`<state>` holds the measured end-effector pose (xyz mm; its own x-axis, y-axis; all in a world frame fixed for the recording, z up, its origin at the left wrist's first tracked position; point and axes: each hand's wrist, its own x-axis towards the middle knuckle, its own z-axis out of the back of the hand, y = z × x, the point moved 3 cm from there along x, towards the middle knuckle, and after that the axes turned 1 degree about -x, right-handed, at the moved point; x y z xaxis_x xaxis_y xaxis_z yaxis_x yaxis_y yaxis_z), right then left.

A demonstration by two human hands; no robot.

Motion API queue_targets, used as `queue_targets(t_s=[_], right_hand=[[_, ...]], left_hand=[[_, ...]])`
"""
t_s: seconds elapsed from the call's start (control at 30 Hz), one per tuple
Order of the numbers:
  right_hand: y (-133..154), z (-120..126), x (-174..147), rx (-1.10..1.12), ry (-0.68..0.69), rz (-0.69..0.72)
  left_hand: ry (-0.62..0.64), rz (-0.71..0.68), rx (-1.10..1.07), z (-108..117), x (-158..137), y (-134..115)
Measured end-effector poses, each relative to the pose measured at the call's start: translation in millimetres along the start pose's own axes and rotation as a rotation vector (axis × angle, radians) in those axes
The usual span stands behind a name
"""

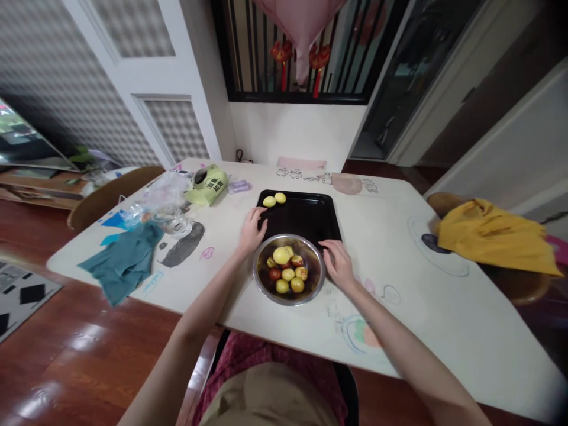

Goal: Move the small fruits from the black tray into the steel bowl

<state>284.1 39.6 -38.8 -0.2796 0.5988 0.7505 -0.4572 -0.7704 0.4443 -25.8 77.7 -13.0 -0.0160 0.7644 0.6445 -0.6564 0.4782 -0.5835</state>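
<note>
Steel bowl (289,294) of fruit (287,269) set near tabletop (399,284) front edge, flanked by left hand (252,232) and right hand (338,262), fingers loosely spread, nothing gripped. Black tray (306,216) behind bowl.

Shiny metal bowl (289,296), matt black tray (306,216), smooth matt table (399,284), soft yellow cloth (492,236), glossy wood floor (80,349)

Dark characters on the green pouch (209,184), too small to read.
</note>
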Motion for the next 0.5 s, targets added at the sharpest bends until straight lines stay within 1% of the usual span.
queue_targets(t_s=[0.13,0.23,0.3,0.4,0.5], right_hand=[[-1.6,-3.2,4.8,-0.008,0.011,0.023],[0.2,-4.1,5.4,-0.019,0.011,0.042],[1.2,-4.6,4.9,-0.026,0.016,0.056],[1.3,-5.1,4.6,-0.030,0.016,0.068],[0.0,-5.9,4.6,-0.027,0.016,0.082]], left_hand=[[0.197,0.088,0.270,-18.3,37.6,33.8],[0.244,0.117,0.314,-31.2,66.6,48.5],[0.277,0.140,0.331,-40.2,80.2,54.8],[0.315,0.184,0.364,-52.1,90.7,60.9],[0.312,0.217,0.388,-58.4,93.0,62.9]])
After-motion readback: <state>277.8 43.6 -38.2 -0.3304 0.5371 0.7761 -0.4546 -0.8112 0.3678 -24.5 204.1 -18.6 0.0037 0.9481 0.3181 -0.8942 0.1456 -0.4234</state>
